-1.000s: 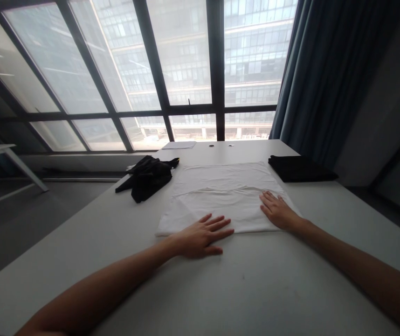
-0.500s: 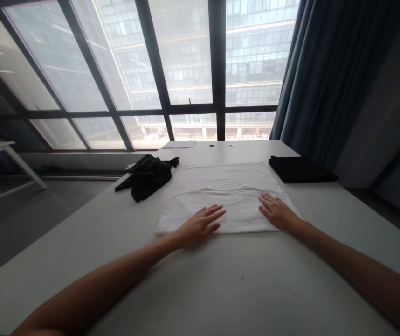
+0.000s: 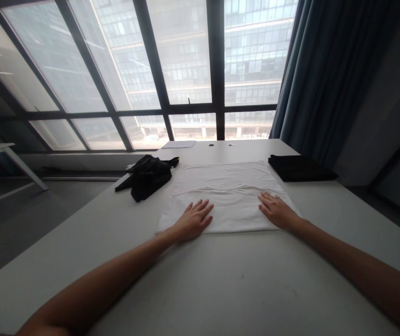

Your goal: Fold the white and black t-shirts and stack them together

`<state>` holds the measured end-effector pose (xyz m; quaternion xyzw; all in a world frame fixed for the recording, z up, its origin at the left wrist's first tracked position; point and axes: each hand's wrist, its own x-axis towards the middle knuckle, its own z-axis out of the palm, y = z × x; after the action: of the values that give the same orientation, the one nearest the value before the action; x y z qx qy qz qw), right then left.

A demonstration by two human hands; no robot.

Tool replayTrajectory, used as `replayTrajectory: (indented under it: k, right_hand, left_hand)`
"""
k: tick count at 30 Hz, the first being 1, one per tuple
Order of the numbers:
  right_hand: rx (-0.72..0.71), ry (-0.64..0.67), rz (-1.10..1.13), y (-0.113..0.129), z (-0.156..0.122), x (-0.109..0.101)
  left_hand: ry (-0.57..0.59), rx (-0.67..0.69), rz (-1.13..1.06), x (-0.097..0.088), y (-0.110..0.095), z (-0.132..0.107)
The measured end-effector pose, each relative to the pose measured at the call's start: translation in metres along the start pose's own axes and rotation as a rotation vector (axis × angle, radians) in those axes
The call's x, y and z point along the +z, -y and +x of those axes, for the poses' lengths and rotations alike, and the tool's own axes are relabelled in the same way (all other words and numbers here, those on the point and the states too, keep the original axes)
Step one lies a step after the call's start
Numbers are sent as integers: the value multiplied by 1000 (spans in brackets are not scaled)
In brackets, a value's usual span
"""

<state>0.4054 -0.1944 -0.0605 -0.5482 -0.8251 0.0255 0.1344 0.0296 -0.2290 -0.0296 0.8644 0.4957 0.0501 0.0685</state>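
Note:
A white folded cloth, likely a garment (image 3: pixel 231 212), lies spread on the white table (image 3: pixel 242 284), with one layer folded over part of it and some wrinkles across its middle. My left hand (image 3: pixel 193 221) rests flat on its near left part, fingers apart and pointing forward. Flat on the near right part lies my right hand (image 3: pixel 276 211), its fingers stretched out. Neither hand grips the fabric. Both palms are hidden from above.
To the left of the white cloth is a crumpled black garment (image 3: pixel 151 175). A neatly folded black cloth (image 3: pixel 301 168) lies at the right. White paper (image 3: pixel 179 144) sits by the far edge, near the windows. A blue curtain (image 3: pixel 312 84) hangs at the right.
My left hand has slid a little to the left over the white cloth and turned its fingers more forward. The right hand has stayed in place.

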Motion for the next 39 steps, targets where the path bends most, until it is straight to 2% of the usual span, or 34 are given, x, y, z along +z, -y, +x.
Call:
replayTrajectory:
  k: [4,7,10,17,21,25,30,33,36,39]
  right_hand:
    - [1,2,0,-1,0,1]
    - [2,5,4,-1,1,2]
    - [7,5,2,0,1,2]
    - [16,20,17,3,1,-2]
    - [72,30,3,-7,6,-4]
    - [138,-16,-43,-21,11,-5]
    - [130,-57,-61,-25,10,-4]
    - [131,-60,-68,-23,9,-3]
    - [131,-61,-62,-22,8,-4]
    - [127,-66,-47,-22,8,-3]
  left_hand:
    - [34,-101,16,-3,20,4]
    - [14,-196,52,-4,38,9]
    - [-5,-235,91,-4,50,14]
    - [-14,-226,94,-2,54,15]
    - [-21,-230,105,-5,65,15]
    - [-36,-285,118,-7,76,16]
    - [-51,-289,124,-9,74,14]
    - [-87,-232,147,-9,63,11]
    - [-127,-45,135,-8,48,8]
    - [-91,82,60,-8,38,8]
